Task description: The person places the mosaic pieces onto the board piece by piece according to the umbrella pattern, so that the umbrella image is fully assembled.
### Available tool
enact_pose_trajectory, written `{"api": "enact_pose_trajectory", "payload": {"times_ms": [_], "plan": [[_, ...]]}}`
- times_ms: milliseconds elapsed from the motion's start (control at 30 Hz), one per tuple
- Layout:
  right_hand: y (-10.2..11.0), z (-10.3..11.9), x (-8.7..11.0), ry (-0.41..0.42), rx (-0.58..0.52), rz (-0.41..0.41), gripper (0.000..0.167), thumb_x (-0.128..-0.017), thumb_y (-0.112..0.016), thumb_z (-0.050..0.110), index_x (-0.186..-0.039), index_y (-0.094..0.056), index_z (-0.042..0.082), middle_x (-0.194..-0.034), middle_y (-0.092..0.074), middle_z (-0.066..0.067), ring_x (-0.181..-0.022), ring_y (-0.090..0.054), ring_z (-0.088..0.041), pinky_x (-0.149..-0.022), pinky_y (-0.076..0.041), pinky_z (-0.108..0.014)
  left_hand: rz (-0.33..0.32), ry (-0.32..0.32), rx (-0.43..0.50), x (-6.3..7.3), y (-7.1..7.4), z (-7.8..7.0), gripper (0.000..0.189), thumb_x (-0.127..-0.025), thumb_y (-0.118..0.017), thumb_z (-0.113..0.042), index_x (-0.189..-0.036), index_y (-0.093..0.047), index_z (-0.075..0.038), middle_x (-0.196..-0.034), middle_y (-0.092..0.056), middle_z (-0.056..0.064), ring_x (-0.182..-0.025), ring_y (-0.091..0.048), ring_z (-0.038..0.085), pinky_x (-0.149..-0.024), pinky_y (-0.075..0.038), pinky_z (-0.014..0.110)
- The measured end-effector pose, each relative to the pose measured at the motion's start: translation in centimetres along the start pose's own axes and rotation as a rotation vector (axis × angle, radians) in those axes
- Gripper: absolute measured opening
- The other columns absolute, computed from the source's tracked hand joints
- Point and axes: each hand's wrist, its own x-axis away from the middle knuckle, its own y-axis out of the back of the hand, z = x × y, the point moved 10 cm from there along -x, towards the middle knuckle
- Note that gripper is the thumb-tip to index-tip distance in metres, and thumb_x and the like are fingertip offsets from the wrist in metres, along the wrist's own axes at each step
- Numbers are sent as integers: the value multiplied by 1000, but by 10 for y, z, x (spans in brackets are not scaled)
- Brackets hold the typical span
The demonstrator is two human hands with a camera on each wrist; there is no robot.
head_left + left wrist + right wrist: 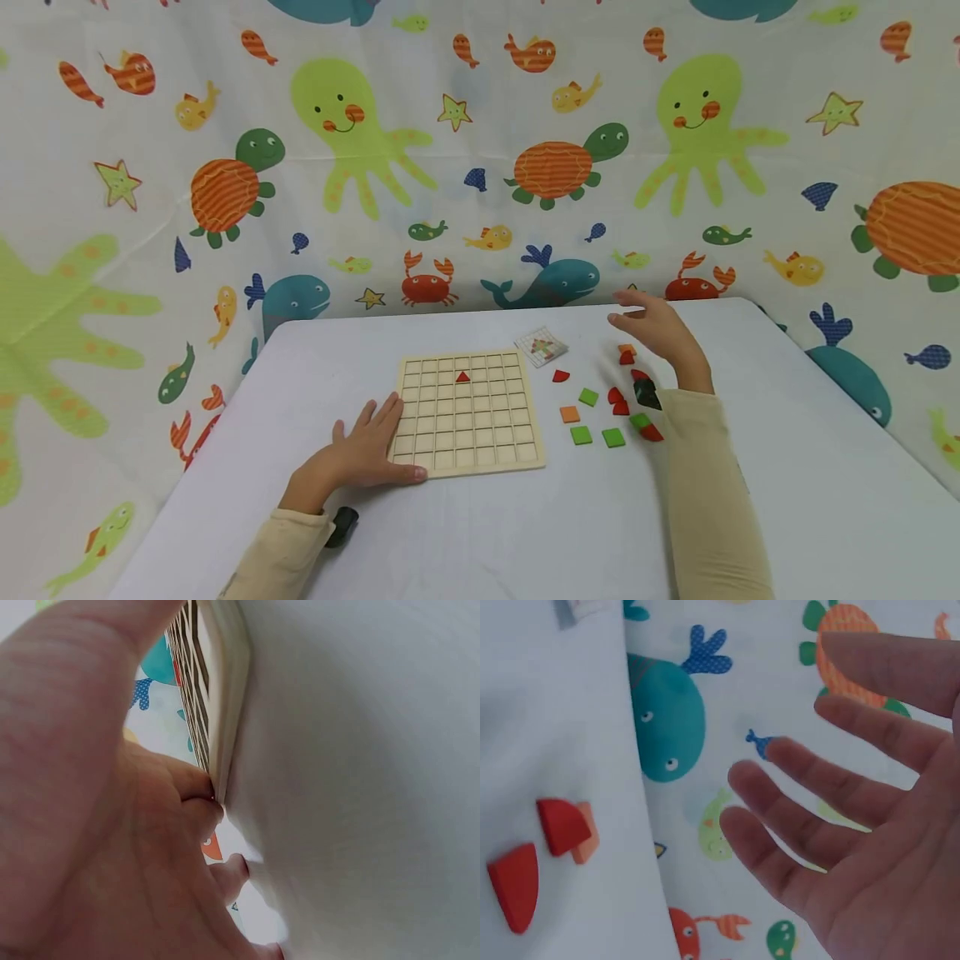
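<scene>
A light wooden grid board (468, 412) lies on the white table with one red triangle (463, 377) in an upper square. My left hand (365, 454) rests at the board's lower left corner, fingers spread along the left side and thumb at the front edge. In the left wrist view, fingertips touch the board's rim (232, 690). My right hand (663, 329) is raised over the table's far right part, holding nothing, its fingers loosely extended. Below it lie red quarter-round pieces (627, 357) and an orange piece (586, 834).
Green squares (613, 437), an orange square (570, 414) and more red pieces (561, 376) are scattered right of the board. A printed pattern card (542, 346) lies by its upper right corner. Behind the table hangs a sea-animal curtain (480, 167).
</scene>
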Motion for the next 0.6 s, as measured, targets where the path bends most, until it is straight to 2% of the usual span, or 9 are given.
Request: {"api": "enact_pose_trajectory", "payload": {"times_ms": [167, 300, 400, 600], "plan": [[-3, -16, -2, -4, 80, 71, 50, -109, -63, 21, -151, -54, -3, -146, -56, -31, -131, -56, -50, -108, -46, -64, 1, -14, 5, -1, -3, -2, 131, -82, -81, -69, -170, -14, 1, -178, -9, 20, -160, -3, 51, -114, -2, 84], [-6, -40, -4, -91, 160, 127, 45, -107, -63, 19, -145, -58, -4, -133, -61, -31, -119, -58, -48, -104, -47, -66, -9, -22, 11, -3, -4, -4, 131, -82, -81, -70, -170, -15, 1, -178, -10, 20, -160, -5, 51, -114, -3, 84], [-10, -57, -4, -164, 190, 166, 44, -106, -64, 22, -141, -59, -5, -128, -63, -30, -116, -57, -46, -103, -47, -65, -14, -14, 5, -3, -3, -3, 131, -82, -81, -69, -170, -15, 1, -178, -10, 20, -160, -5, 51, -114, -4, 84], [-19, -83, -6, -285, 216, 180, 41, -103, -67, 28, -120, -56, -8, -113, -60, -24, -110, -53, -42, -95, -50, -55, -19, -2, -12, -2, -1, 1, 131, -81, -82, -69, -170, -15, 1, -178, -10, 20, -160, -5, 52, -114, -4, 85]]}}
